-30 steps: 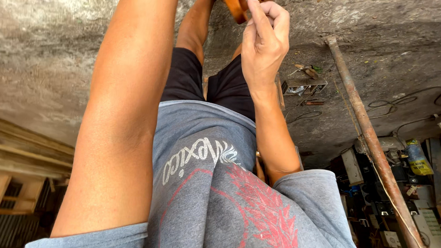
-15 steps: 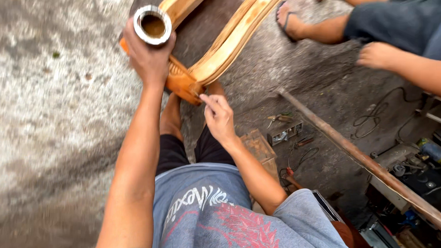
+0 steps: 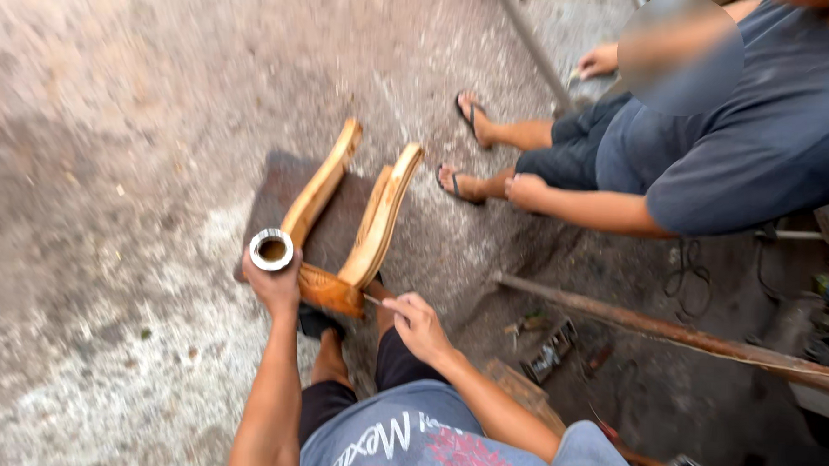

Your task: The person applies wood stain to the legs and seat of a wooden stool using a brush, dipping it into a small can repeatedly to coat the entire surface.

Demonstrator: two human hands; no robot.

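No packages, signs (or screens)

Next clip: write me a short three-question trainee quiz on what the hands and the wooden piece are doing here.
1. True or false: the left hand holds a small round tin, open end up.
2. What does the right hand point at the carved wooden frame?
A. a hammer
B. a thin brush
C. a saw
3. What lies under the frame?

Key
1. True.
2. B: a thin brush, its tip at the frame's near end.
3. A dark mat on the concrete floor.
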